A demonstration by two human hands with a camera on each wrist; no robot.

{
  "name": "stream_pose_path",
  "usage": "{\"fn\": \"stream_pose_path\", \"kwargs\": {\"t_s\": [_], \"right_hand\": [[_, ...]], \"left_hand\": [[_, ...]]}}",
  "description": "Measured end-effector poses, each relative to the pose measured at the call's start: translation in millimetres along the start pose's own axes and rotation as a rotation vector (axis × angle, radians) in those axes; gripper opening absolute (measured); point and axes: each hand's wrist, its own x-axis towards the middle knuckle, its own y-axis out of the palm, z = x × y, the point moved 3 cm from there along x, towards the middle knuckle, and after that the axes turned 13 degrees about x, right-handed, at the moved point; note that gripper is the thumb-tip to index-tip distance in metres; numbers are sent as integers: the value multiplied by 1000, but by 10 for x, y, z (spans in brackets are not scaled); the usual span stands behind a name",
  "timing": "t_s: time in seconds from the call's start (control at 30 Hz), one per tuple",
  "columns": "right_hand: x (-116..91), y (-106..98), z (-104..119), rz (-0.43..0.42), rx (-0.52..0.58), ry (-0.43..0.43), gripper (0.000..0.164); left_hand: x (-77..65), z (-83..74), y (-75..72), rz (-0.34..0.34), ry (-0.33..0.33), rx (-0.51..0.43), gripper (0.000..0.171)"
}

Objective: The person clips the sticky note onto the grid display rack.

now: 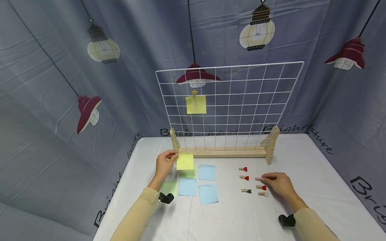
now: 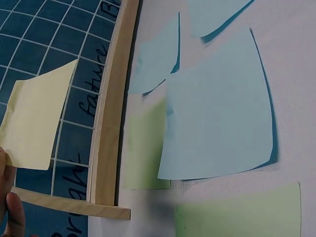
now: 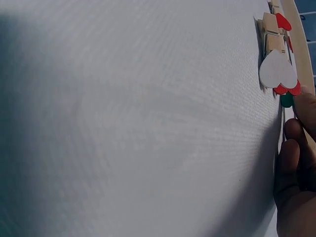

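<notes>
My left hand (image 1: 165, 163) pinches a yellow sticky note (image 1: 185, 161) by its left edge, holding it above the green note (image 1: 188, 173) on the table; the left wrist view shows the same yellow note (image 2: 39, 118) at the fingertips. Over on the right, my right hand (image 1: 278, 183) has thumb and finger on a small wooden clothespin (image 1: 258, 179), covering its far end. In the right wrist view, a green heart (image 3: 287, 100) shows beside those fingers. Another yellow note (image 1: 196, 104) hangs on the white wire grid (image 1: 238, 100) under a yellow-heart clothespin (image 1: 194, 92).
Blue notes (image 1: 208, 194) and another green note (image 1: 170, 188) lie on the white table (image 1: 238, 217). Several clothespins with red, green and white hearts, such as a green one (image 1: 246, 191), lie near my right hand. The grid's wooden base (image 1: 226, 154) stands behind.
</notes>
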Motion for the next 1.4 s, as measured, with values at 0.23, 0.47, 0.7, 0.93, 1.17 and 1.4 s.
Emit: {"fn": "stream_pose_path", "kwargs": {"t_s": [0.23,0.47,0.7,0.93,1.17,1.4], "right_hand": [[5,-27,15,-15,11,4,27],[-17,-57,19,-13,69,37,29],[-37,-67,40,-20,100,87,36],[-31,-98,68,2,103,98,37],[-7,-115,122,8,174,62,34],[8,-133,230,8,199,22,32]], "left_hand": [[0,-77,38,1,17,4,11],[-2,-130,97,20,14,-25,8],[-20,-152,138,15,34,-7,7],[-31,-152,154,15,40,5,7],[-17,-200,141,21,49,-14,9],[-26,-214,116,13,43,-4,9]]}}
